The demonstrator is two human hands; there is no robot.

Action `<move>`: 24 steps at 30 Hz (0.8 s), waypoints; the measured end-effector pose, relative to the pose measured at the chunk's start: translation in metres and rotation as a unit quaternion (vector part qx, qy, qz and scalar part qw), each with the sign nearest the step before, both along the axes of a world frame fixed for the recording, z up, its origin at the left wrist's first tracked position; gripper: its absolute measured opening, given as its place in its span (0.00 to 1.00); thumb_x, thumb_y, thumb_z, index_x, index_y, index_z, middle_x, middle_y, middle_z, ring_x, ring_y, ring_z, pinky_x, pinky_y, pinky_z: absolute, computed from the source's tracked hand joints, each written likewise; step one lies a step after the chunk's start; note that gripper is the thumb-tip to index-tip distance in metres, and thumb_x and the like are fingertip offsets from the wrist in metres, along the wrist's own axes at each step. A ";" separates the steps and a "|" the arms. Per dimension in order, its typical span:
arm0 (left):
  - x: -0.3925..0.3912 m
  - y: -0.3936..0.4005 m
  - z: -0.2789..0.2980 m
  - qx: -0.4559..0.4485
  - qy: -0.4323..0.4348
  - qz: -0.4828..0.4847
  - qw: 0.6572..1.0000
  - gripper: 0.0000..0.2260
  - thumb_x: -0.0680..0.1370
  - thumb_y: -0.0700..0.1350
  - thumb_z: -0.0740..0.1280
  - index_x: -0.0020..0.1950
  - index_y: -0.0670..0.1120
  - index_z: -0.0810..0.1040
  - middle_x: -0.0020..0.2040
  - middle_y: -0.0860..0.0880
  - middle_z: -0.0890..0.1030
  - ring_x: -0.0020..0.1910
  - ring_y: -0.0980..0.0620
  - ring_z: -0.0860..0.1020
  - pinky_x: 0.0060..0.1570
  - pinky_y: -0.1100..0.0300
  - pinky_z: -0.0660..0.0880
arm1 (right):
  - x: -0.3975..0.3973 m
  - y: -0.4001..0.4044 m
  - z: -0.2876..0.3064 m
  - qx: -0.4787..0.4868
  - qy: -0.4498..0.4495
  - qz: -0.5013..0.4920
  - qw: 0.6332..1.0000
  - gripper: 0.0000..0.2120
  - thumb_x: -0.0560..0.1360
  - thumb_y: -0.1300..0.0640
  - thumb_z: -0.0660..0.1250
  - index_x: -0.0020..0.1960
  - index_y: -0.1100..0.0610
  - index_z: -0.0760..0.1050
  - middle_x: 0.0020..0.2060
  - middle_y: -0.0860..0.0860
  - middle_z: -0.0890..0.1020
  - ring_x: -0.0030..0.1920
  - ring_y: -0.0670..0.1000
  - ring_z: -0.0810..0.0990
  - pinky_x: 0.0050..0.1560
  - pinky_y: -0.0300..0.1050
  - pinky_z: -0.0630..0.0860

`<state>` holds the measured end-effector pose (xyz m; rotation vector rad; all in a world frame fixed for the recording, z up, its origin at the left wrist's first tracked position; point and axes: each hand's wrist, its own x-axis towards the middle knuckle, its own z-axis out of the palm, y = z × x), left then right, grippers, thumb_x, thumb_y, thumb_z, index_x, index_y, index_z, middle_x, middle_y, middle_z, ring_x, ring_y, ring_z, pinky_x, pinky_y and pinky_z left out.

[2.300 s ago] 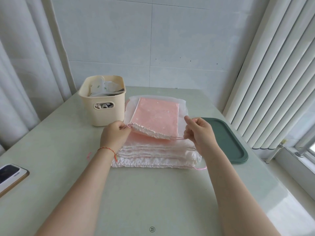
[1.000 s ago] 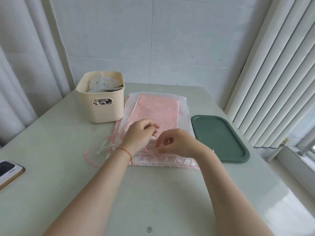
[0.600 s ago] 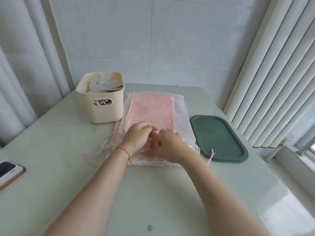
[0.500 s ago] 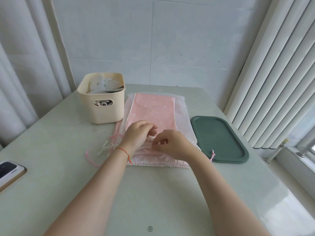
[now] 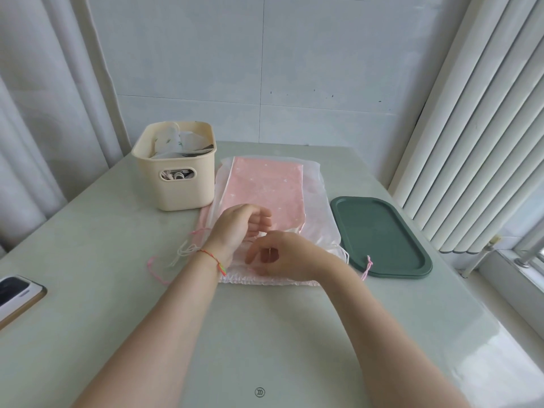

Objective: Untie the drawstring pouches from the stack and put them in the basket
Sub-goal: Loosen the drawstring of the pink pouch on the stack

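A stack of pink and white satin drawstring pouches (image 5: 312,219) lies flat mid-table, with a pink star-print pouch (image 5: 265,184) on top. My left hand (image 5: 238,228) is curled over the top pouch's gathered mouth and grips it. My right hand (image 5: 282,254) sits just in front, fingers curled, pinching a thin drawstring there. The knot itself is hidden by my fingers. The cream basket (image 5: 176,189) stands to the left of the stack and holds white pouches.
Loose white strings (image 5: 184,251) and a pink cord (image 5: 156,269) trail off the stack's left side. A pink cord end (image 5: 368,265) lies against the dark green tray (image 5: 382,234) on the right. A phone (image 5: 14,293) lies at the table's left edge.
The top pouch, earlier lifted by its cords between my spread hands, now lies flat. Both hands have come together at its gathered mouth and keep working the drawstring there.
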<state>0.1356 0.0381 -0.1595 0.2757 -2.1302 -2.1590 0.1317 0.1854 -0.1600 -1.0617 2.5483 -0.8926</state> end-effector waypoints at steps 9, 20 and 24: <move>0.001 0.001 -0.006 -0.020 -0.025 -0.018 0.999 0.12 0.78 0.41 0.60 0.45 0.42 0.83 0.47 0.39 0.85 0.42 0.49 0.81 0.49 0.55 0.75 | 0.002 -0.006 -0.004 0.052 0.028 0.022 0.998 0.09 0.71 0.60 0.69 0.44 0.46 0.82 0.34 0.42 0.71 0.33 0.42 0.69 0.35 0.36 0.67; 0.009 0.014 0.005 0.050 0.073 -0.130 0.988 0.10 0.80 0.40 0.60 0.54 0.42 0.80 0.45 0.42 0.81 0.42 0.45 0.81 0.49 0.53 0.75 | -0.011 0.025 0.022 -0.377 -0.184 -0.133 0.898 0.02 0.76 0.67 0.67 0.49 0.65 0.75 0.38 0.62 0.82 0.36 0.57 0.78 0.39 0.49 0.78; 0.010 0.018 0.002 0.048 0.081 -0.135 0.986 0.13 0.77 0.42 0.67 0.61 0.42 0.78 0.50 0.43 0.83 0.50 0.43 0.83 0.55 0.50 0.78 | -0.011 0.025 0.021 -0.400 -0.157 -0.159 0.889 0.09 0.75 0.60 0.71 0.48 0.67 0.79 0.38 0.59 0.82 0.37 0.52 0.79 0.38 0.42 0.76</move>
